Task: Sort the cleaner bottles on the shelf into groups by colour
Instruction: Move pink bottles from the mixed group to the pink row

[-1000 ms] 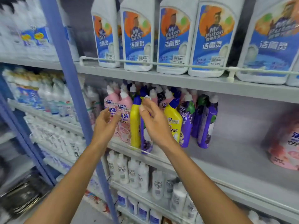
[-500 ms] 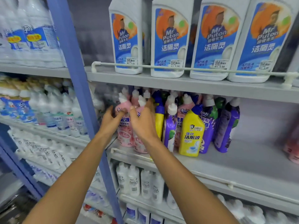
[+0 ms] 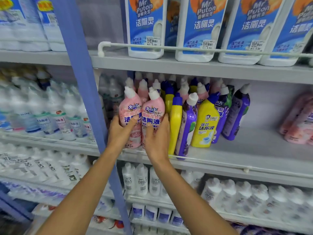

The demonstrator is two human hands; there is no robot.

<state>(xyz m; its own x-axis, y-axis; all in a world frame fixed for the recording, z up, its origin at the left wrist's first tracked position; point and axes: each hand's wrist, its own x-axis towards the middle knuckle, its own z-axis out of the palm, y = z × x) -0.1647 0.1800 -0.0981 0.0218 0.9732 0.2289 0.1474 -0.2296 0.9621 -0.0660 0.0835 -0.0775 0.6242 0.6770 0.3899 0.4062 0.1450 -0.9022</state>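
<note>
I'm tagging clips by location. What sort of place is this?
Most likely a shop's cleaning-products aisle: tiered shelves with guard rails, rows of repeated cleaner bottles, and price stickers on the big white jugs.

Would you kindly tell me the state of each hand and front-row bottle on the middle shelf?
left hand: grips the left pink bottle.
right hand: grips the right pink bottle.
left pink bottle: upright, capped, touching the right one.
right pink bottle: upright, capped.
side-on yellow bottle: capped, beside the right pink bottle.
front purple bottle: capped, standing at the front rail.
label-forward yellow bottle: capped, between purple bottles.
</note>
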